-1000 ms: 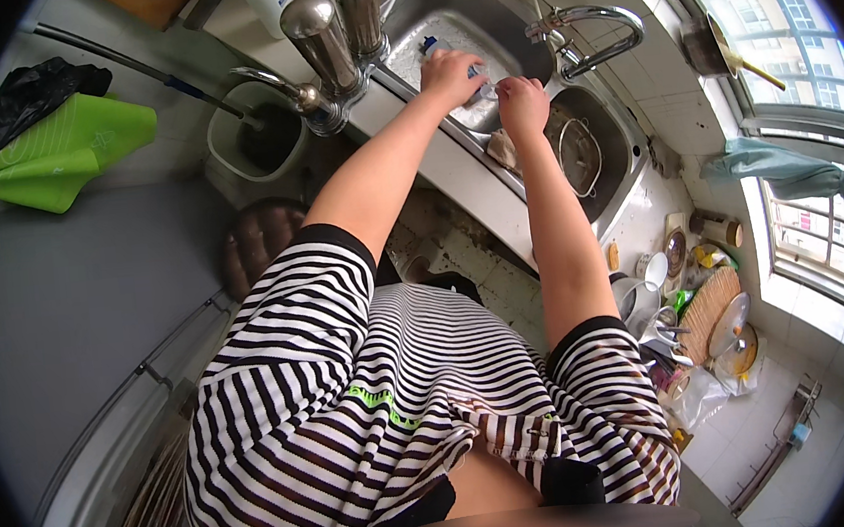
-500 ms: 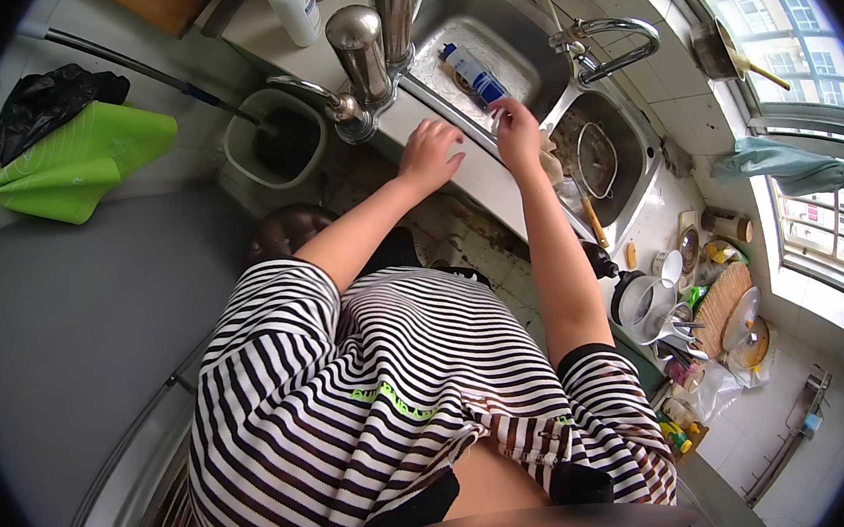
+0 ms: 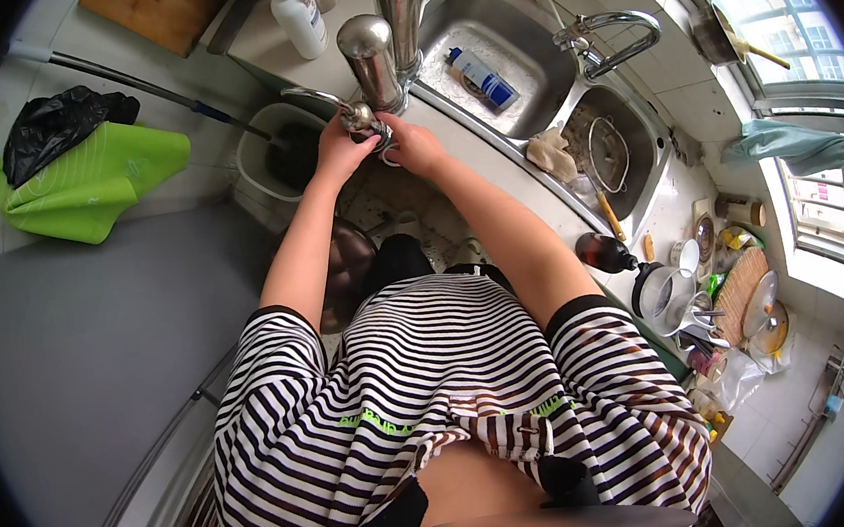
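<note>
Black-and-white striped shirt (image 3: 449, 336); short sleeves (image 3: 627, 371) edged with plain black bands (image 3: 575, 309); green lettering (image 3: 386, 423) across front.

Kitchen, double sink (image 3: 568, 100), chrome tap (image 3: 628, 42), pans (image 3: 664, 295), wooden board (image 3: 159, 10)

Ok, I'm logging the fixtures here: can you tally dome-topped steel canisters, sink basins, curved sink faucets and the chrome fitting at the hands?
Dome-topped steel canisters: 2
Sink basins: 2
Curved sink faucet: 1
Chrome fitting: 1
Total: 6
</note>
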The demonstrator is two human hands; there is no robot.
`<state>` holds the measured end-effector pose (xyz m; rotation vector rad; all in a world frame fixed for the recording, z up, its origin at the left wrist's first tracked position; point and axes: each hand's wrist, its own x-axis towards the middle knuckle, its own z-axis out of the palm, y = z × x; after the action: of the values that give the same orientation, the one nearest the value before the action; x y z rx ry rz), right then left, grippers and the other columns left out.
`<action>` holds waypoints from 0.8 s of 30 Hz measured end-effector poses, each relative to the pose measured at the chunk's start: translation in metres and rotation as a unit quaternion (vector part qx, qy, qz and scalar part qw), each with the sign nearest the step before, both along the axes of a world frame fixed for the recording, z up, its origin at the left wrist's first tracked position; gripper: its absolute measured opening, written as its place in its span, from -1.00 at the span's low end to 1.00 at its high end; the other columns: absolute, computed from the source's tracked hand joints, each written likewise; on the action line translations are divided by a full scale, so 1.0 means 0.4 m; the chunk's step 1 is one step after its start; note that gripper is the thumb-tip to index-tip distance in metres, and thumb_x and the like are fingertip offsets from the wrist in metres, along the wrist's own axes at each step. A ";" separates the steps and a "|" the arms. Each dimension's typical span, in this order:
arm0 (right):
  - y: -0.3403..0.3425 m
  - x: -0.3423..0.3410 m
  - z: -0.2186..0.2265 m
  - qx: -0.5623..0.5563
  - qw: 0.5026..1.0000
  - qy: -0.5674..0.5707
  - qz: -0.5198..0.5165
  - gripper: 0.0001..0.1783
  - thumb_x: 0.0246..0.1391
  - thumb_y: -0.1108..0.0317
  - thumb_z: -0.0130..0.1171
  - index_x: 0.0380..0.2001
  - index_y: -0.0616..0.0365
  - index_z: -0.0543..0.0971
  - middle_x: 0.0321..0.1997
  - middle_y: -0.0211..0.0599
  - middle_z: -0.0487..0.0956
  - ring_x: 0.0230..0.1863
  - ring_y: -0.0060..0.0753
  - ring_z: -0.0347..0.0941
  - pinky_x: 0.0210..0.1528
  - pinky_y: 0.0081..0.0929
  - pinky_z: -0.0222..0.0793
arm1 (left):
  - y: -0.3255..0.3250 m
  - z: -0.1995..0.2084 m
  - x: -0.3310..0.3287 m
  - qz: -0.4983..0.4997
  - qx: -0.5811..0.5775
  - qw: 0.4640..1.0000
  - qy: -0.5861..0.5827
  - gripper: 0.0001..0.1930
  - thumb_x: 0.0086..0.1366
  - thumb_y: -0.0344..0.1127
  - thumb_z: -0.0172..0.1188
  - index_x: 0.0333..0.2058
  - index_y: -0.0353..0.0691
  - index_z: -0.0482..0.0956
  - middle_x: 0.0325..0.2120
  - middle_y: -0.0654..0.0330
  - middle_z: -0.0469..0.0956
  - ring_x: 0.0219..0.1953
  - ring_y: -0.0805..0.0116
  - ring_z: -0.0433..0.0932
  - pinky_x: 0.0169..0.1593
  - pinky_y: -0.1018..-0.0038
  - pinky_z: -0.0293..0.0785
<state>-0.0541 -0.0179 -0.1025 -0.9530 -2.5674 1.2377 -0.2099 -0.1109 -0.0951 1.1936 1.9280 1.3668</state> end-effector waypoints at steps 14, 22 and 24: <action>0.001 -0.032 -0.044 0.035 0.999 -0.019 -0.015 -0.25 -0.16 0.27 0.32 0.18 -0.36 0.35 -0.28 -0.10 0.64 -0.22 0.10 0.55 -0.19 -0.05 0.46 | 0.009 -0.026 0.028 0.067 -0.032 0.997 0.022 -0.61 -0.11 -0.21 0.53 -0.30 -0.22 0.65 -0.39 0.09 0.69 -0.33 0.21 0.69 -0.23 0.35 0.58; -0.003 0.003 -0.017 0.013 0.993 0.084 -0.077 -0.25 -0.23 0.29 0.36 0.16 -0.24 0.43 -0.45 -0.18 0.58 -0.37 -0.02 0.55 -0.30 -0.12 0.44 | 0.018 -0.036 0.044 0.061 -0.043 0.997 0.019 -0.46 -0.12 -0.16 0.55 -0.14 -0.20 0.59 -0.27 0.09 0.67 -0.22 0.17 0.67 -0.13 0.33 0.56; -0.030 0.021 0.040 -0.021 0.990 0.102 -0.100 -0.29 -0.24 0.29 0.38 0.12 -0.16 0.47 -0.49 -0.22 0.55 -0.41 -0.07 0.54 -0.34 -0.16 0.43 | -0.001 -0.049 0.032 0.030 0.023 0.999 -0.008 -0.42 -0.11 -0.15 0.55 -0.09 -0.18 0.57 -0.22 0.08 0.66 -0.17 0.16 0.66 -0.11 0.34 0.55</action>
<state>-0.0456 -0.0301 -0.0866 -1.0047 -2.2393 1.2657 -0.1971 -0.1114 -0.1145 1.1512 1.9447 1.4538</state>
